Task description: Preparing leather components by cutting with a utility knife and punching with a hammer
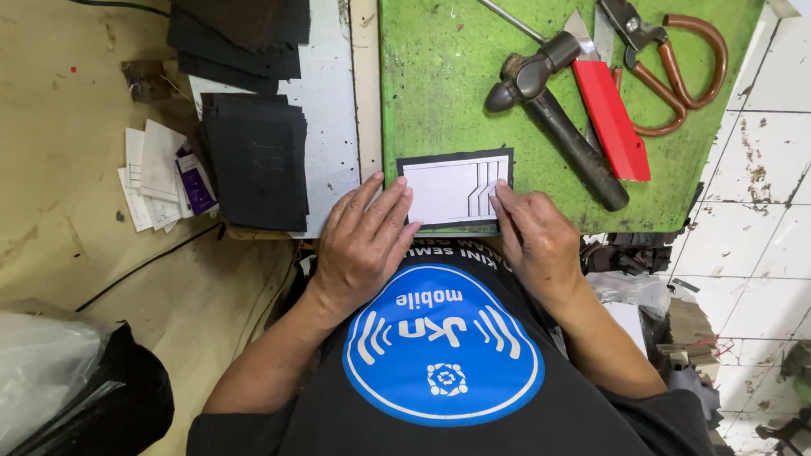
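Green board (430, 92): lay on the bench, carrying a white template (451, 190) over a black piece (454, 154) at its near edge
Left hand (361, 244): fingers spread flat, tips pressing the template's left end
Right hand (535, 235): fingers together, tips on the template's right end
Tools: hammer (556, 116), red-handled knife (609, 114) and scissors (677, 71) lay beside one another further back on the board
Stacks: black cut pieces (255, 158) lay left of the board; white papers (157, 176) beyond them

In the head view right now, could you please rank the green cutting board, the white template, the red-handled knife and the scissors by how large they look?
1. Green cutting board, by far the largest.
2. White template.
3. Scissors and red-handled knife: too alike to rank, and the frame crops the scissors.
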